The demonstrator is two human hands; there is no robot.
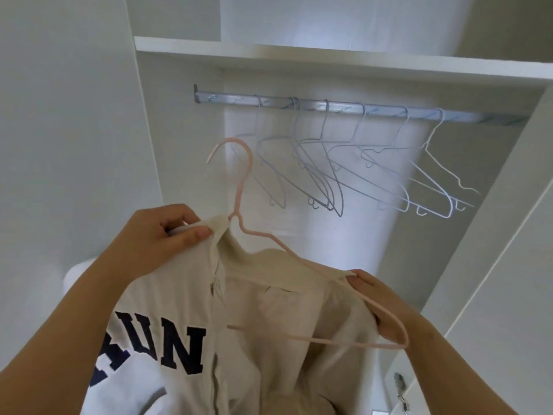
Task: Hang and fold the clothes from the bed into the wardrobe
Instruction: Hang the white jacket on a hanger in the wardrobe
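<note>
A cream zip jacket (269, 339) w/ big navy letters on its front is held up nearest the lens, well below the rail (314, 104) and a bit left of the rail's middle. The collar edge is pinched btwn thumb and curled fingers of the left hand (161, 232), found below the rail's left end. The jacket's other shoulder is gripped by the right hand (377, 304), fingers curled into the fabric, below the rail's middle and further from the rail than the left hand.

A pink hanger (239, 187) is partly threaded into the jacket. One arm is hidden under the collar beside the left hand. The other arm is laid bare over the lining and runs across the right hand's fingers (whether the wire itself is clasped can't be told). Its bottom bar is seen crossing the open inside of the jacket. The hook is pointed up towards the rail's left end but is seen apart from it, not hung.

The zip is undone at the top, and its line is seen running down the lettered half's edge.

Approx. six empty hangers (335, 187), pale grey and white, are hooked on the rail, spread along most of its length and slanted. The rail is fixed inside the wardrobe (478, 163), just under a white shelf (299, 55).
</note>
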